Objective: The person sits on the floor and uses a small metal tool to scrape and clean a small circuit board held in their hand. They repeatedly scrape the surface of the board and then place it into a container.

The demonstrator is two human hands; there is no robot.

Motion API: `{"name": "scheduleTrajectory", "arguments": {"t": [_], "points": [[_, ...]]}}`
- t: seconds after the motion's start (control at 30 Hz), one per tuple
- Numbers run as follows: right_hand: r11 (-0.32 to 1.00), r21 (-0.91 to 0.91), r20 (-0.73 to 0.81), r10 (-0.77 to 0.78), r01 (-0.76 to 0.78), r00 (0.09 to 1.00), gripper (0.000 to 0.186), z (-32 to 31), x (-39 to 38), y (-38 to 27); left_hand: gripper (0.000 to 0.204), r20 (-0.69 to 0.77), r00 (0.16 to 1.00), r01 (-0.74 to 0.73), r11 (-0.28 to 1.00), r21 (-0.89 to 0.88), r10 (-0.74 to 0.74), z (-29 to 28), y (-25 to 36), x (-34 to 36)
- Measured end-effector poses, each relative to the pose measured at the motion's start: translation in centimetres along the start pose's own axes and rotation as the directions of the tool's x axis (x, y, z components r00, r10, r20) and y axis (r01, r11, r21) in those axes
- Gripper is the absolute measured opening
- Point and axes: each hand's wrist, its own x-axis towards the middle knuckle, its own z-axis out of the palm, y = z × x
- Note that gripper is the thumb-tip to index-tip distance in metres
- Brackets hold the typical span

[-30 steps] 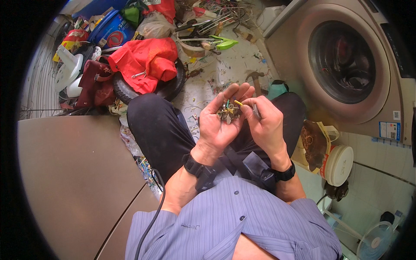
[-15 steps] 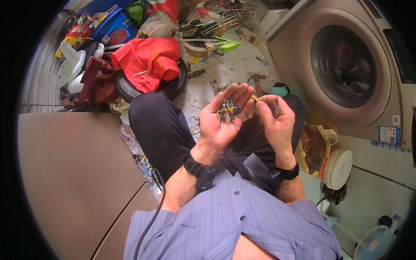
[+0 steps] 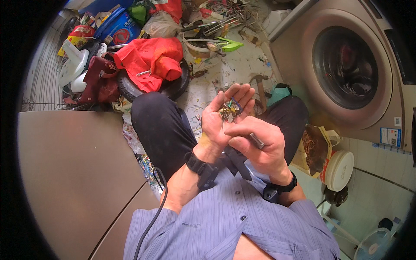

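Note:
My left hand [image 3: 212,125] lies palm up above my lap, fingers stretched out and slightly cupped. It carries a small heap of metal bits and coloured wire scraps [image 3: 229,110]. Over the heel of that palm comes my right hand [image 3: 262,143], its index finger and thumb pointing at the heap's lower edge. A short silvery cylinder-like piece [image 3: 257,141] is held in the curled fingers of the right hand; its exact kind cannot be made out. Whether the right fingertips pinch anything is too small to tell.
A hammer [image 3: 261,89] lies on the littered floor beyond my hands. A red cloth [image 3: 151,58] covers part of a black tyre [image 3: 130,89] at left. A washing machine [image 3: 299,56] stands at right, near a white-lidded bucket [image 3: 340,171] and a bag of copper-coloured wire [image 3: 313,147].
My right hand has moved from beside the left fingertips down and left, over the heel of the left palm. The yellow piece it pinched no longer shows in its fingers.

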Motion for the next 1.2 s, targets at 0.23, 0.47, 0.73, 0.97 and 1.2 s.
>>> {"name": "scheduleTrajectory", "arguments": {"t": [0.23, 0.47, 0.73, 0.97, 1.2], "points": [[0.85, -0.497, -0.195, 0.083, -0.172, 0.977, 0.044, 0.0, 0.6, 3.1, 0.049, 0.0, 1.0, -0.014, 0.998, 0.053, 0.014, 0.5, -0.7, -0.2], [0.827, -0.548, -0.226, 0.0, -0.127, 0.974, 0.039, 0.2, 1.1, 4.9, 0.045, -0.015, 1.0, 0.027, 0.999, 0.033, -0.027, 0.0, -0.9, 0.1], [0.968, -0.162, -0.386, 0.114, -0.189, 0.915, 0.016, -0.7, 0.0, 4.2, 0.039, -0.081, 0.997, -0.007, 0.999, -0.036, 0.004, 0.8, -0.2, 0.4], [0.941, 0.025, -0.508, 0.304, -0.339, 0.806, 0.007, -2.3, -1.2, 3.5, 0.038, -0.189, 0.98, -0.074, 0.996, -0.047, 0.064, 3.4, 0.7, -0.8], [0.952, -0.039, -0.414, 0.262, -0.304, 0.872, 0.007, -1.3, -1.9, 5.1, 0.037, -0.124, 0.987, -0.105, 0.994, 0.003, 0.105, 2.0, 2.2, -1.0]]}}
